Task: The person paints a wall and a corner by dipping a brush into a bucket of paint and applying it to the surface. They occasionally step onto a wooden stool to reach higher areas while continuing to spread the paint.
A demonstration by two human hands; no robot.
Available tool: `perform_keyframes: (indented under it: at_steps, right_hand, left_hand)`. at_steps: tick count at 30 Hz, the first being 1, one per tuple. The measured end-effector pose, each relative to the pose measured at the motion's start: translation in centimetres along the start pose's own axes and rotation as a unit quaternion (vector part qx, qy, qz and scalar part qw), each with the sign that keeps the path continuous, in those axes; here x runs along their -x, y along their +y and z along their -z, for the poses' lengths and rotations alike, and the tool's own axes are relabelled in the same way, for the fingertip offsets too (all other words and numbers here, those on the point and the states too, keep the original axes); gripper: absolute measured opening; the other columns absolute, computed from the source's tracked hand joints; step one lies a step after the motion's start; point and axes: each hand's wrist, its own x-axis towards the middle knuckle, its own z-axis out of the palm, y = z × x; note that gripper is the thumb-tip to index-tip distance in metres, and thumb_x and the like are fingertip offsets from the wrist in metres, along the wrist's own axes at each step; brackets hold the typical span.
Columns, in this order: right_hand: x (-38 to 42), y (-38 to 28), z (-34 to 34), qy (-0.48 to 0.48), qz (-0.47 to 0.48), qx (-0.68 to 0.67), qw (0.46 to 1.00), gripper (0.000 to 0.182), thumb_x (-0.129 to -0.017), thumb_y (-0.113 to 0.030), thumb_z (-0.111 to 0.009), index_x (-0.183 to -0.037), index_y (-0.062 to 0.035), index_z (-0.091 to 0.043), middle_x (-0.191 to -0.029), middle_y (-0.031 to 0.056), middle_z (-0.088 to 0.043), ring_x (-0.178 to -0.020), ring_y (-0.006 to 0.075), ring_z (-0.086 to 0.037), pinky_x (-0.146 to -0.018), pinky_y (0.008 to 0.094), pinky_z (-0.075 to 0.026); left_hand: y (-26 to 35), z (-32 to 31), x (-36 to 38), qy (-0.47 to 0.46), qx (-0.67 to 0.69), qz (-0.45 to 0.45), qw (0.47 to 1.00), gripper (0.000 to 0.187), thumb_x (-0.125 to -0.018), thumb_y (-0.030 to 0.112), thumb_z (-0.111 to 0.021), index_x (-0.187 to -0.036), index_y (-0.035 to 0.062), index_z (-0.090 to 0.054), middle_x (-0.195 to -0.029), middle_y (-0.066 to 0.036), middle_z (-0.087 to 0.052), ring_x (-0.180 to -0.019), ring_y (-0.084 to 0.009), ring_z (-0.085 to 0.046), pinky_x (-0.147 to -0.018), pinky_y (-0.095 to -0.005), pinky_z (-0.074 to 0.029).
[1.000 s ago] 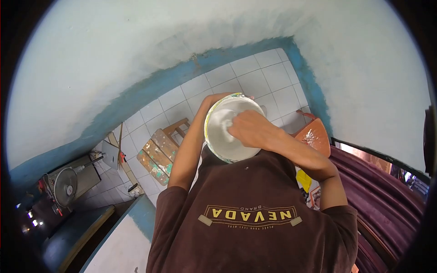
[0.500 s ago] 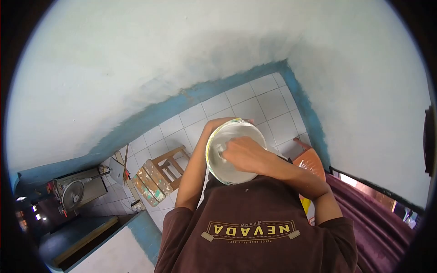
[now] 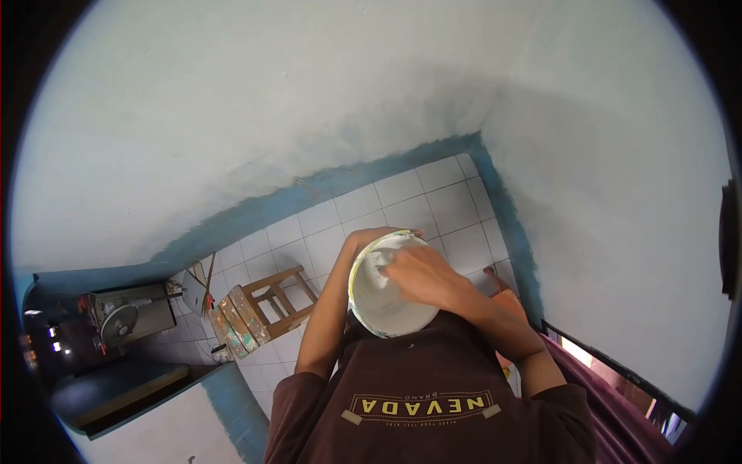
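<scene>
A white bucket [image 3: 384, 308] with a paint-streaked rim is held against the front of a dark shirt, its mouth tilted up toward me. My left hand [image 3: 372, 234] wraps round the bucket's far outer side, partly hidden behind the rim. Over the bucket's mouth, my right hand [image 3: 421, 272] reaches in with its fingers closed and blurred. White material shows on the inner wall near the right fingertips. Whatever those fingers grip is too small and smeared to name.
A paint-spotted wooden stool [image 3: 259, 313] stands on the white tiled floor [image 3: 406, 207] to the left. Farther left is a fan [image 3: 118, 325]. Pale walls with a blue lower band [image 3: 282, 205] meet in a corner ahead. An orange object [image 3: 510, 305] and a purple curtain [image 3: 603, 410] lie right.
The bucket and both hands appear slightly lower in view as the camera has tilted. My right hand has shifted within the bucket, toward its far inner wall.
</scene>
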Motion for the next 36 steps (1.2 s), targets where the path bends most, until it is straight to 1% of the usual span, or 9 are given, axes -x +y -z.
perform_keyframes:
  at_steps: [4,9,13,15,23,25,29,32,36]
  right_hand:
    - [1.4,1.1,1.9,-0.066,-0.040,0.022,0.997,0.016,-0.071,0.001,-0.062,-0.083,-0.0013,-0.072,-0.078,0.0203,-0.068,-0.076,0.0362,-0.069,-0.067,0.0442,-0.055]
    - [1.9,-0.6,0.8,-0.165,0.087,0.031,0.982,0.019,-0.071,0.000,-0.063,-0.086,-0.0025,-0.073,-0.081,0.0200,-0.068,-0.076,0.0361,-0.069,-0.067,0.0435,-0.055]
    - [0.8,-0.1,0.1,-0.069,0.038,-0.026,0.997,0.022,-0.071,0.001,-0.062,-0.089,-0.0042,-0.074,-0.080,0.0198,-0.068,-0.077,0.0358,-0.069,-0.067,0.0436,-0.056]
    - [1.1,0.7,-0.1,-0.017,-0.041,-0.003,0.999,0.024,-0.071,0.001,-0.061,-0.090,-0.0052,-0.075,-0.077,0.0197,-0.068,-0.076,0.0359,-0.069,-0.067,0.0438,-0.056]
    - [1.7,-1.9,-0.3,-0.117,-0.021,0.025,0.993,0.009,-0.068,0.001,-0.065,-0.076,-0.0003,-0.071,-0.075,0.0206,-0.068,-0.074,0.0360,-0.069,-0.067,0.0440,-0.055]
    - [0.5,-1.9,-0.5,-0.022,-0.060,0.006,0.998,0.008,-0.069,0.001,-0.065,-0.074,-0.0004,-0.070,-0.075,0.0205,-0.068,-0.073,0.0360,-0.069,-0.065,0.0436,-0.055]
    - [0.2,-1.5,0.1,-0.019,-0.109,0.047,0.993,0.008,-0.068,0.001,-0.065,-0.074,-0.0004,-0.070,-0.075,0.0198,-0.068,-0.072,0.0356,-0.069,-0.064,0.0433,-0.055]
    - [-0.2,-2.8,0.0,-0.115,-0.023,0.033,0.993,0.008,-0.068,0.001,-0.065,-0.074,-0.0003,-0.070,-0.074,0.0198,-0.068,-0.073,0.0349,-0.069,-0.065,0.0437,-0.055]
    - [-2.8,-4.0,-2.1,-0.098,0.002,0.038,0.994,0.019,-0.072,0.000,-0.060,-0.084,-0.0031,-0.074,-0.075,0.0217,-0.067,-0.073,0.0377,-0.068,-0.066,0.0460,-0.054]
  left_hand:
    - [-0.3,0.0,-0.8,0.000,0.000,-0.030,1.000,0.050,-0.096,0.048,-0.059,-0.112,0.0016,-0.070,-0.100,-0.004,-0.072,-0.085,-0.0094,-0.065,-0.078,-0.0286,-0.054]
    - [-1.2,0.6,-2.3,-0.092,0.059,0.089,0.990,0.055,-0.095,0.050,-0.060,-0.119,0.0007,-0.068,-0.109,-0.007,-0.071,-0.095,-0.0096,-0.065,-0.083,-0.0263,-0.053]
    - [-1.1,-0.2,-1.7,-0.049,0.007,-0.070,0.996,0.055,-0.096,0.050,-0.058,-0.116,0.0000,-0.068,-0.106,-0.005,-0.071,-0.091,-0.0089,-0.065,-0.081,-0.0267,-0.054]
    - [-0.2,-0.2,-1.6,-0.086,0.007,0.036,0.996,0.044,-0.100,0.039,-0.056,-0.118,0.0009,-0.067,-0.111,-0.003,-0.070,-0.096,-0.0083,-0.063,-0.088,-0.0266,-0.051]
    - [1.5,0.0,-2.8,-0.119,0.005,0.051,0.992,0.052,-0.094,0.052,-0.060,-0.110,0.0035,-0.069,-0.099,-0.002,-0.070,-0.087,-0.0083,-0.062,-0.080,-0.0285,-0.052]
    - [2.7,-0.2,-2.5,-0.110,-0.036,0.051,0.992,0.052,-0.094,0.051,-0.061,-0.113,0.0027,-0.068,-0.105,-0.004,-0.070,-0.092,-0.0087,-0.063,-0.084,-0.0303,-0.052]
    - [3.5,0.6,0.6,-0.094,-0.025,0.072,0.993,0.052,-0.094,0.050,-0.062,-0.117,0.0041,-0.067,-0.108,-0.004,-0.070,-0.095,-0.0093,-0.063,-0.085,-0.0307,-0.052]
    - [1.4,2.6,0.5,-0.092,-0.007,-0.030,0.995,0.049,-0.094,0.049,-0.062,-0.118,0.0065,-0.068,-0.109,-0.003,-0.070,-0.095,-0.0093,-0.063,-0.086,-0.0299,-0.052]
    - [1.6,3.5,1.5,-0.099,0.043,0.053,0.993,0.047,-0.093,0.046,-0.066,-0.117,0.0058,-0.069,-0.109,-0.003,-0.071,-0.097,-0.0093,-0.065,-0.088,-0.0281,-0.052]
